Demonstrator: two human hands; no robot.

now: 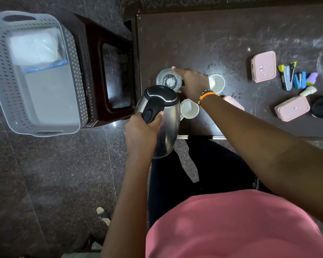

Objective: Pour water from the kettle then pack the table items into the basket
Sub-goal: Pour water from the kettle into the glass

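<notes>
Nearest to you, your left hand (142,131) was closed around the black handle of the stainless steel kettle with the black lid (161,116), holding it up over the near left corner of the dark scuffed table (231,34). The kettle's long axis ran from its base, close to your body, up and away to the lid, so it leaned forward with the spout end pointing at the clear round drinking glass (168,80) just beyond. The spout itself was hidden under the lid, so I could not tell whether water was running.

Your right hand (191,81) lay against the far right side of that glass, fingers curled on it to steady it.

The risks, as I judged them: the glass stood near the table's left edge, so a nudge from the kettle's nose could have pushed it off. A steeper tilt might have sent water past the rim onto the table or your steadying fingers. The two small white cups (189,108) sat just beside the kettle body and could have been knocked.

Farther left, the pale grey perforated plastic basket (0,58) waited, well apart.
</notes>
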